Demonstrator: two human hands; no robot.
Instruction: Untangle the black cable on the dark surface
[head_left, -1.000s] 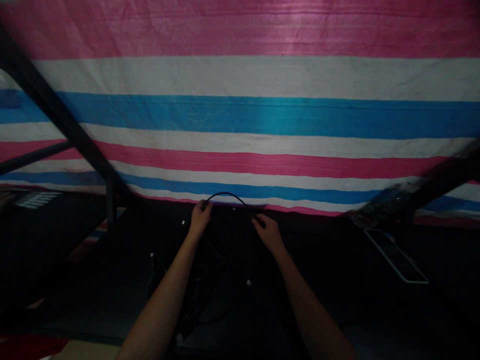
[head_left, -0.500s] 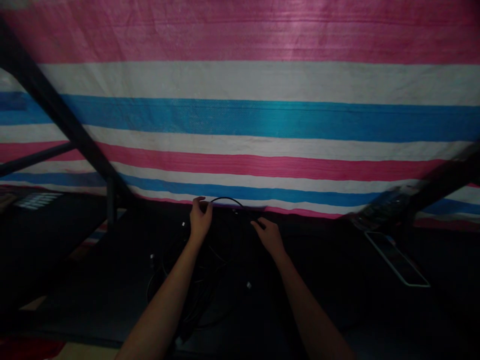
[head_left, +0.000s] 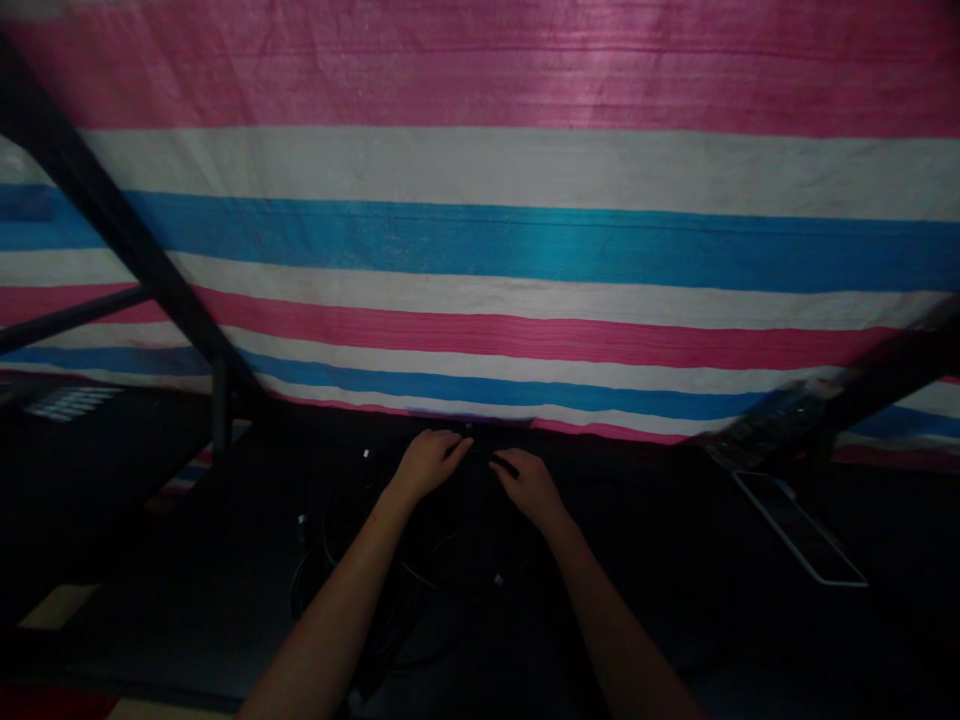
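Fingers [head_left: 459, 447] of the left hand [head_left: 429, 462] lie flat and close together, pointing right, pressed down on a black cable [head_left: 420, 560] on the dark tabletop [head_left: 675, 560]. Whether they actually pinch the cable cannot be told in the dim light. The right hand [head_left: 529, 483] sits just beside it, its fingers [head_left: 504, 466] curled toward the left hand and seemingly closed on a short dark stretch of the same cable, though the grip itself is too dark to make out. The two sets of fingertips are near each other, almost touching, at the far edge of the table.

Below the hands, between the forearms, the cable lies in loose loops on the tabletop, with a few small pale connector ends [head_left: 497, 579] showing among them.

To the right, well apart from the hands, a flat phone-like slab with a light rim [head_left: 799, 526] lies on the table. A dark metal frame bar [head_left: 112, 215] slants across the left side. Behind the table hangs a striped tarp [head_left: 525, 240] in pink, white and blue bands.
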